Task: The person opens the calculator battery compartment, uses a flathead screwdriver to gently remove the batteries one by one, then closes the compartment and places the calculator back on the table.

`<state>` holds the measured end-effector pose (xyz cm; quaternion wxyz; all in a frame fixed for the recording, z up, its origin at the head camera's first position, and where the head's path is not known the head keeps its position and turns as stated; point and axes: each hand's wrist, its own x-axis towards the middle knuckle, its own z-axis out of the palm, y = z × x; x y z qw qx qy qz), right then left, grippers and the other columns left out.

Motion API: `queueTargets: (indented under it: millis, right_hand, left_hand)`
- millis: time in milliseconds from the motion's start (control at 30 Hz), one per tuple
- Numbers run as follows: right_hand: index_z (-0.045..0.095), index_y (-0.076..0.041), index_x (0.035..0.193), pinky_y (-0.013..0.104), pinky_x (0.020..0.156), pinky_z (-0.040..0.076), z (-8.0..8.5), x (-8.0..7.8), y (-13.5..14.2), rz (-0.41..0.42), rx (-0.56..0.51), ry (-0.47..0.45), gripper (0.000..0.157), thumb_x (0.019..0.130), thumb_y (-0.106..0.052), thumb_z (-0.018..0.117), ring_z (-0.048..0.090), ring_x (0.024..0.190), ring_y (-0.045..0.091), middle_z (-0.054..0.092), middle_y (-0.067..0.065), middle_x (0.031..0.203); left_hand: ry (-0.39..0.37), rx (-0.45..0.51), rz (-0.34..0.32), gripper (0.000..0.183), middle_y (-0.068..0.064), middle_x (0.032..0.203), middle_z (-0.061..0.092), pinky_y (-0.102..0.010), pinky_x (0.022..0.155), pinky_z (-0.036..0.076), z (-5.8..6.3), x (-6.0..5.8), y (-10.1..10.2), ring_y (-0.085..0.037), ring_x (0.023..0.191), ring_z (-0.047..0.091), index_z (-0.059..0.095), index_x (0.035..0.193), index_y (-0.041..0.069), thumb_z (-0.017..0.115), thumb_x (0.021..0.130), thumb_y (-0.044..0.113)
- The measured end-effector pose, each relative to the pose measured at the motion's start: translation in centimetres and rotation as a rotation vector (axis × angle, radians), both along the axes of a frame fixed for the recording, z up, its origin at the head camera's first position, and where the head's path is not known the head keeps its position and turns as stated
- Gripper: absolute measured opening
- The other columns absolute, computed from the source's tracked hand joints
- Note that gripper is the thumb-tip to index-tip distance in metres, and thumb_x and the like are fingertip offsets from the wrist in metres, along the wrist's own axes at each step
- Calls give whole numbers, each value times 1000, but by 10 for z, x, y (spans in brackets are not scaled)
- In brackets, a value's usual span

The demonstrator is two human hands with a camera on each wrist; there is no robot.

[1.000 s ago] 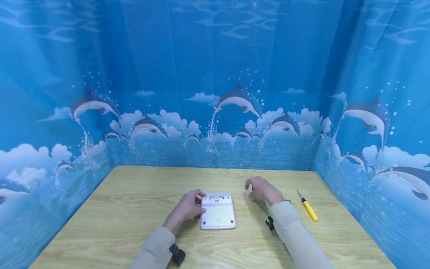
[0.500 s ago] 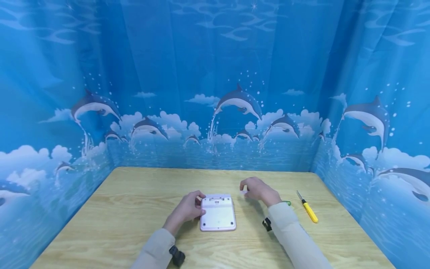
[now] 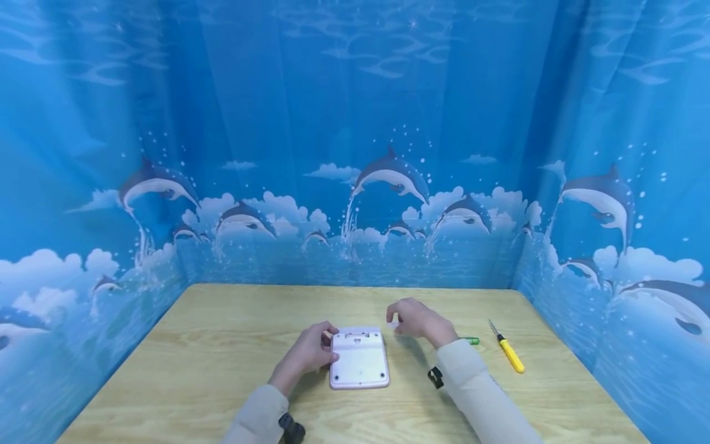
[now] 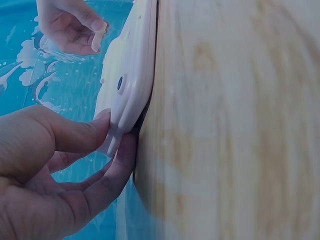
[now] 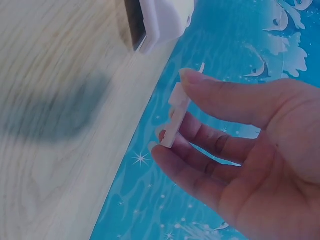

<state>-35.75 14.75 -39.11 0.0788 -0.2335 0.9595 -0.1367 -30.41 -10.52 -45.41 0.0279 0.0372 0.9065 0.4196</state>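
A pale pink-white calculator (image 3: 360, 365) lies back side up on the table, with small dark feet at its corners and its battery compartment (image 3: 357, 337) uncovered at the far end. My left hand (image 3: 307, 353) grips its left edge, thumb on top and fingers tucked under the rim in the left wrist view. My right hand (image 3: 417, 320) is raised just right of the calculator's far corner. Between thumb and fingertips it pinches a small pale plastic battery cover (image 5: 177, 115) with a thin tab, apart from the calculator.
Right of the right forearm lies a green battery (image 3: 472, 340), partly covered by the sleeve. Farther right is a screwdriver (image 3: 511, 355) with a yellow handle, its tip pointing away. A blue dolphin curtain (image 3: 355, 154) encloses the wooden table (image 3: 238, 327) at the back and sides.
My right hand has moved left toward the calculator with the battery cover, revealing more of the green battery. The left hand keeps its grip on the calculator. The head view has tilted up slightly.
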Motion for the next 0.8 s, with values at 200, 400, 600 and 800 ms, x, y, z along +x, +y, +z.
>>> queueTargets:
  millis: [200, 400, 600, 800]
  right_hand:
    - [74, -12, 110, 39, 84, 55, 0, 2, -7, 3, 2, -16, 19, 93, -4, 73, 60, 90, 17, 69, 4, 101]
    - [74, -10, 113, 40, 85, 56, 3, 3, -10, 21, -4, -17, 22, 92, -3, 73, 61, 93, 19, 70, 6, 106]
    - [74, -11, 112, 40, 85, 56, 4, 3, -15, 35, 10, -16, 21, 93, -3, 72, 62, 94, 19, 71, 6, 105]
    - [74, -14, 107, 38, 82, 55, 3, 6, -20, 42, 2, -16, 19, 92, -2, 72, 61, 88, 17, 69, 3, 96]
  left_hand:
    - [5, 5, -2, 46, -11, 101, 66, -36, 77, 59, 0, 0, -1, -19, 86, 63, 65, 124, 5, 81, 82, -1]
    - [-4, 12, 3, 46, -11, 101, 66, -34, 76, 58, 2, 0, 0, -19, 85, 63, 65, 125, 5, 81, 82, -1]
    - [-9, 9, 6, 47, -10, 101, 66, -35, 77, 59, 2, -1, 0, -19, 86, 63, 65, 125, 6, 81, 81, -1]
    - [-9, 15, -2, 47, -11, 102, 67, -34, 77, 60, 2, 0, -1, -19, 86, 64, 65, 125, 5, 82, 81, -2]
